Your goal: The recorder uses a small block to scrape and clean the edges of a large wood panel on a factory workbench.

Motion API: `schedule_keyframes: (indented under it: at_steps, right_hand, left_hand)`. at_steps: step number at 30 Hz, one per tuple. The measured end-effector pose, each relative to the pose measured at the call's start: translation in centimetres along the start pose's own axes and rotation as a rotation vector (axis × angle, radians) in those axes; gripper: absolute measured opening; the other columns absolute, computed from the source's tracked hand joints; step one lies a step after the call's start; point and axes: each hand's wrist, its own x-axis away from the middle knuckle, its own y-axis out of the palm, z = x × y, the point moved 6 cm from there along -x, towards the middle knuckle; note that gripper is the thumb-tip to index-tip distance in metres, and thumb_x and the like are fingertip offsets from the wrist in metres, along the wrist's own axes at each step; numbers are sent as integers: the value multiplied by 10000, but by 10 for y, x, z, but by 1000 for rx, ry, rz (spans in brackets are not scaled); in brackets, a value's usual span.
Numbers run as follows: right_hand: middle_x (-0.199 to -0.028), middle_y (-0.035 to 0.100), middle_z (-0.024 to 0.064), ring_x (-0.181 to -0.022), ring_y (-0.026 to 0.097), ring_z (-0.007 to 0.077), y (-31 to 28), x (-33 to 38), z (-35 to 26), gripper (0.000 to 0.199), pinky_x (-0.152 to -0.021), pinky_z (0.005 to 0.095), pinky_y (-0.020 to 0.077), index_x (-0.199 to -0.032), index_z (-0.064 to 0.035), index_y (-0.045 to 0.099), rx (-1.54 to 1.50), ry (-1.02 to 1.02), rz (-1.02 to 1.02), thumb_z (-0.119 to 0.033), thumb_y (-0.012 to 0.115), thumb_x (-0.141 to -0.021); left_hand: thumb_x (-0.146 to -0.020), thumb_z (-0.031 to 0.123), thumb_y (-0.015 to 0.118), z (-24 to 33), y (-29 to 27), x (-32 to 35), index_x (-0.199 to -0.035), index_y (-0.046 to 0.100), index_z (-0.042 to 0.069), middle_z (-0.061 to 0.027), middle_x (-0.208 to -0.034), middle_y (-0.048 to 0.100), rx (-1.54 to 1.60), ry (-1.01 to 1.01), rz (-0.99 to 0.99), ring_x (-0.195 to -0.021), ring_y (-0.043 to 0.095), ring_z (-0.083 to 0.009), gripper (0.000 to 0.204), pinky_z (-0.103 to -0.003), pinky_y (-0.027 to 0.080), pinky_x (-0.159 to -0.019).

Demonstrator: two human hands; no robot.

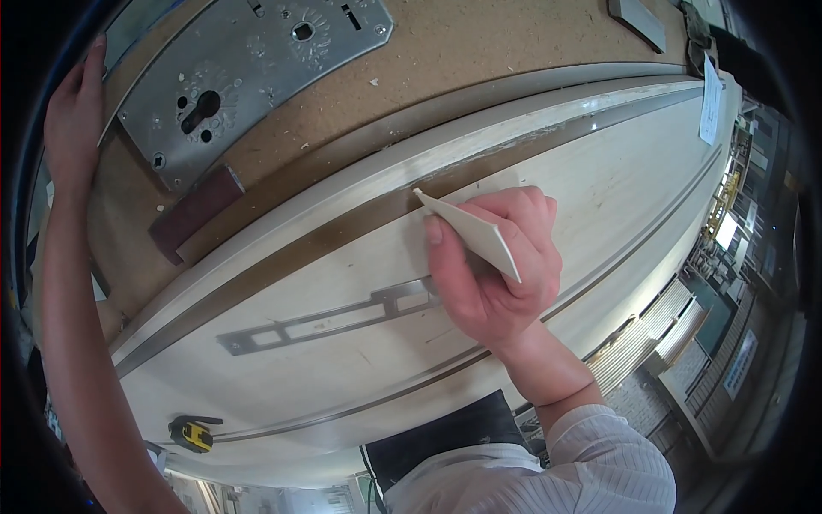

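Note:
My right hand [492, 265] grips a thin white wedge-shaped scraper [471, 230], its pointed tip touching the brown groove [342, 231] that runs along a pale wooden door frame piece [599, 188]. A flat metal strike plate [325, 321] is set into the pale wood just left of that hand. My left hand [75, 111] rests far off at the upper left, fingers laid on the edge of the chipboard door slab [479, 43], next to a silver lock case [248, 68].
A dark brown sanding block [195, 212] lies on the chipboard below the lock case. A yellow and black tape measure [193, 434] sits near the lower left edge. A white paper tag [710, 103] hangs at the far right end. Workshop floor and racks show at right.

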Motion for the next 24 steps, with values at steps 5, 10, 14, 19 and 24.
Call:
schedule_keyframes:
  at_steps: [5,10,14,19,24]
  right_hand:
    - [-770,621,45,-660,515,180,2,-1,-1,200,-642,306,337,-891,-33,703,23,-25,-9,32,761,-711]
    - [-754,616,36,-653,510,177,2,1,0,211,-630,306,329,-890,-38,706,28,-22,35,37,765,-702]
    - [-770,616,31,-666,511,175,3,1,-2,239,-635,308,328,-893,-46,707,52,-51,4,31,778,-678]
    - [-817,608,30,-716,521,201,6,3,-9,315,-688,339,345,-939,-48,721,-45,-162,-117,-98,806,-640]
    - [-852,620,49,-728,536,212,0,6,-5,308,-696,342,369,-961,-34,723,-157,-142,-141,-121,789,-673]
  left_hand:
    - [-870,741,433,-2,-1,0,-1344,595,132,-130,-1298,624,-4,5,-13,-1249,553,-285,788,-361,366,-1070]
    - [-900,706,438,-3,0,-1,-1339,595,92,-134,-1290,631,-39,4,-6,-1254,554,-270,771,-346,357,-1079]
    - [-834,780,428,-9,1,-5,-1354,589,161,-145,-1310,612,-3,-16,-14,-1246,551,-301,824,-382,379,-1058]
    - [-855,754,434,-4,1,-2,-1341,598,137,-159,-1285,624,3,15,0,-1224,566,-303,802,-375,385,-1051]
    - [-905,686,468,-5,2,0,-1319,609,80,-130,-1274,639,24,6,-40,-1223,573,-260,747,-327,353,-1074]
